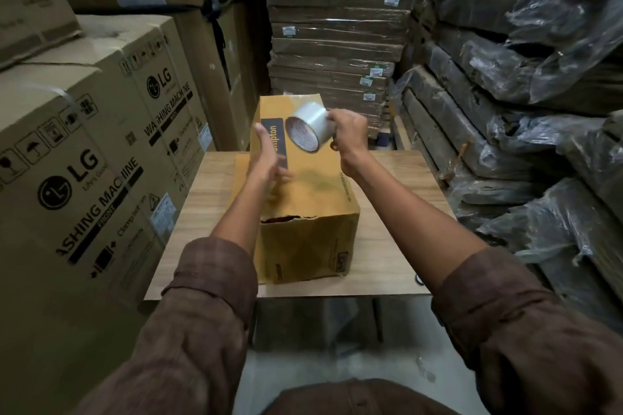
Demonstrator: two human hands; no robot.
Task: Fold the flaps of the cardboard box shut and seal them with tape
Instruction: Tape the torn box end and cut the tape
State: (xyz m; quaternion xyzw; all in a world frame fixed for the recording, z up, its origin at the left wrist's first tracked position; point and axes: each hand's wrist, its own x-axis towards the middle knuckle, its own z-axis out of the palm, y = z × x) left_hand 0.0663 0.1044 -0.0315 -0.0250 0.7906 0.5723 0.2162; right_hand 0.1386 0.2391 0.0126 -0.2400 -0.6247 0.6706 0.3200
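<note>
right grip holding tape roll above cardboard box, left hand spread wide, blurred

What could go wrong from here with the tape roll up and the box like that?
1. The right hand holds the tape roll in the air above the cardboard box; no tape looks stuck down yet, so a strip could go on crooked.
2. The near top edge is torn and gaping, so tape may bridge it badly.
3. The left hand is blurred and may not be pinning the flaps, which could spring up.
</note>
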